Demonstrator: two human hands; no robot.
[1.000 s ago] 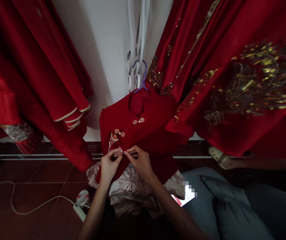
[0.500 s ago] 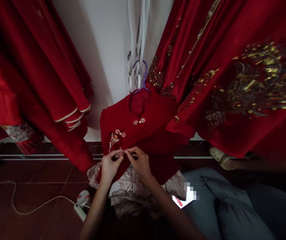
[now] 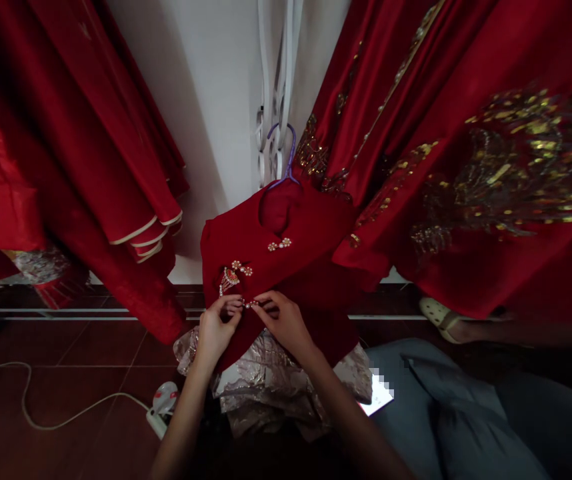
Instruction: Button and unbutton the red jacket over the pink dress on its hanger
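A red garment (image 3: 236,233) hangs on a purple hanger (image 3: 290,155) in front of me. Near its lower edge, a small beaded clasp (image 3: 249,305) with pearls spans the gap between my fingertips. My left hand (image 3: 220,327) pinches the clasp's left end, and my right hand (image 3: 286,323) pinches its right end. Above them on the red cloth sit a flower-shaped pearl clasp (image 3: 279,245), a second flower clasp (image 3: 242,268) and a fan-shaped jewelled ornament (image 3: 229,277) with a dangling strand. Shiny beige fabric (image 3: 266,373) spreads below the red cloth.
Red garments (image 3: 131,167) hang at left, and a red gown with gold sequins (image 3: 516,153) hangs at right. A lit phone (image 3: 379,399) lies by grey-clad legs (image 3: 431,393). A clog (image 3: 436,313) shows at right. A power strip (image 3: 157,421) with a cord rests on the tiles.
My hands have moved slightly apart, so more of the beaded clasp shows between them. The beige fabric is more exposed beneath, and less of the phone is visible.
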